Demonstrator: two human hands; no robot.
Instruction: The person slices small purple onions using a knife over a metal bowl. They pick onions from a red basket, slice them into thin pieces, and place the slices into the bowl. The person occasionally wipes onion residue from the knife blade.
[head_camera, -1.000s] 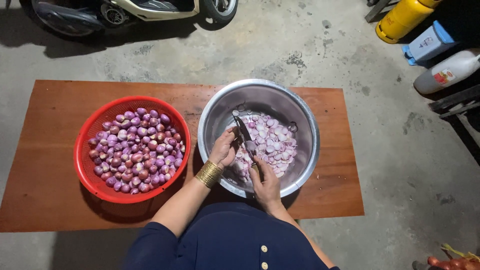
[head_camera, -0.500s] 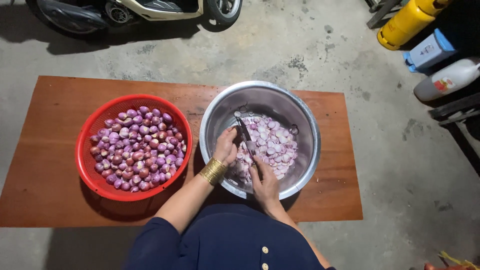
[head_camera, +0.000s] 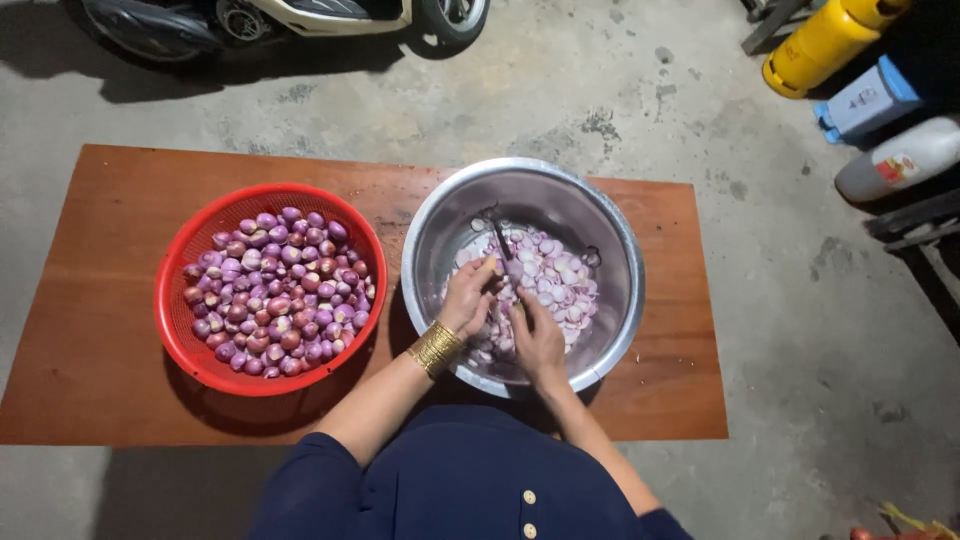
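A person in a dark blue top bends over a low wooden table (head_camera: 110, 250) set on a concrete floor, both hands working inside a large steel bowl (head_camera: 610, 240) that sits toward the table's right end, its rim close to the near edge, where the arms can reach it without stretching. The left hand (head_camera: 468, 298), a gold bangle (head_camera: 436, 348) at its wrist, is closed around what looks like a single shallot (head_camera: 489, 264), pinched at the fingertips; the right hand (head_camera: 537, 335) is clenched on the handle of a small knife (head_camera: 500, 240) whose dark blade points away toward the bowl's far wall, though the hands crowd together and the exact grip is hard to make out from here. Holding the work over the bowl means the pale sliced pieces (head_camera: 555, 275) fall straight in, and they lie heaped across its bottom, chiefly on the right side. Just beside the bowl, at the left half of the table and nearly touching it, a red plastic basket (head_camera: 175, 330) is piled with whole purple shallots (head_camera: 275, 290), within easy reach of the left arm. Beyond the far edge stand a parked scooter (head_camera: 300, 15), a yellow gas cylinder (head_camera: 825, 40) and a white jug (head_camera: 900, 160) lying on its side.
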